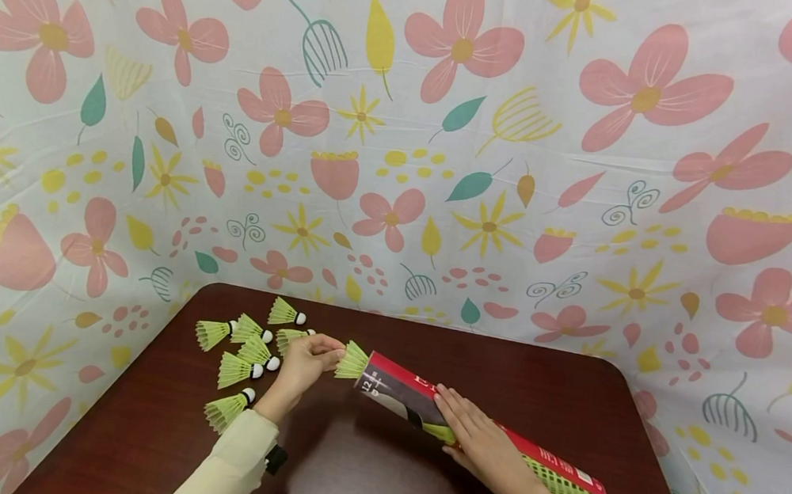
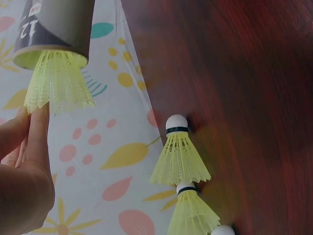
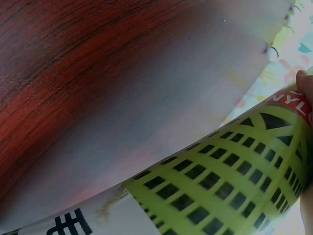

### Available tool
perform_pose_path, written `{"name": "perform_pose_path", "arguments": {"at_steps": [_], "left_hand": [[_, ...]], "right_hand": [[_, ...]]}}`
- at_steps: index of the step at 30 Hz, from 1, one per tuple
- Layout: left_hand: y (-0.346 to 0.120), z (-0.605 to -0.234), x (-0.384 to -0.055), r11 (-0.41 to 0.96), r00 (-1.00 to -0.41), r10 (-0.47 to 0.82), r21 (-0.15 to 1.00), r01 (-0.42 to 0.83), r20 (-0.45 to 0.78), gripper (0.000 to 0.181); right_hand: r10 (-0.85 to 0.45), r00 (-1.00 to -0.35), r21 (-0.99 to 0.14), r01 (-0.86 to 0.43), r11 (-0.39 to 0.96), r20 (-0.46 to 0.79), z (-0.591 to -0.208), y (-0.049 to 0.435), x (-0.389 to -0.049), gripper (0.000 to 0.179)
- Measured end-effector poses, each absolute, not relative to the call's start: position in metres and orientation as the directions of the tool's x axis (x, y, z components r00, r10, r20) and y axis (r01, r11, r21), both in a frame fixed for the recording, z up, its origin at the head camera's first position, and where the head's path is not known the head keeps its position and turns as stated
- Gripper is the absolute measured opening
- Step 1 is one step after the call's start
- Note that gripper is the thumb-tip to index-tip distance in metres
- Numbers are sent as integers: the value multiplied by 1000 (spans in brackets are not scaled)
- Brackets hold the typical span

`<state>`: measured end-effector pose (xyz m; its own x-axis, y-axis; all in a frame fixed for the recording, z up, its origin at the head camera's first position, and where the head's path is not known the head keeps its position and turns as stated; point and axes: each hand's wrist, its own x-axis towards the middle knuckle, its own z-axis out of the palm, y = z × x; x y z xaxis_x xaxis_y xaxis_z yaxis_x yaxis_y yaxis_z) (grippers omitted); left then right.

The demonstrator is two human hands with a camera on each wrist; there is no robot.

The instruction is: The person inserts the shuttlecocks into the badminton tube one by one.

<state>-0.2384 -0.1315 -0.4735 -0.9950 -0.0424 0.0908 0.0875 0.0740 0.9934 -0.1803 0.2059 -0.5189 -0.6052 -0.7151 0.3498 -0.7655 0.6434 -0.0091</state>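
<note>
A red, grey and green shuttlecock tube [image 1: 400, 390] lies slantwise over the table, its open end toward the left. A yellow shuttlecock [image 2: 56, 81] sits partly in that end, skirt outward, its head hidden inside. My left hand [image 1: 304, 365] pinches the skirt's edge between thumb and finger. Farther along, my right hand [image 1: 484, 450] grips the tube around its middle, fingers over the top and thumb at the lower side. In the right wrist view the tube's green netted print [image 3: 210, 181] fills the lower part, with that hand at the right edge.
Several loose yellow shuttlecocks [image 1: 236, 371] with white heads lie on the dark brown table [image 1: 156, 431], left of and behind my left hand. A flower-patterned cloth [image 1: 404, 160] hangs behind and beside the table.
</note>
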Motion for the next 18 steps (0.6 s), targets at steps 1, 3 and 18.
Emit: {"name": "perform_pose_path", "arguments": {"at_steps": [1, 3, 18], "left_hand": [[-131, -474, -238, 77, -995, -38, 993, 90, 93, 6], [-129, -475, -239, 79, -994, -32, 992, 98, 101, 6], [-119, -487, -234, 176, -980, -54, 968, 180, 192, 7]], "right_hand": [[-716, -601, -5, -767, 642, 354, -519, 206, -181, 88], [-716, -600, -8, -768, 640, 356, -518, 205, -180, 89], [-701, -619, -20, -754, 656, 355, -516, 203, -177, 102]]}}
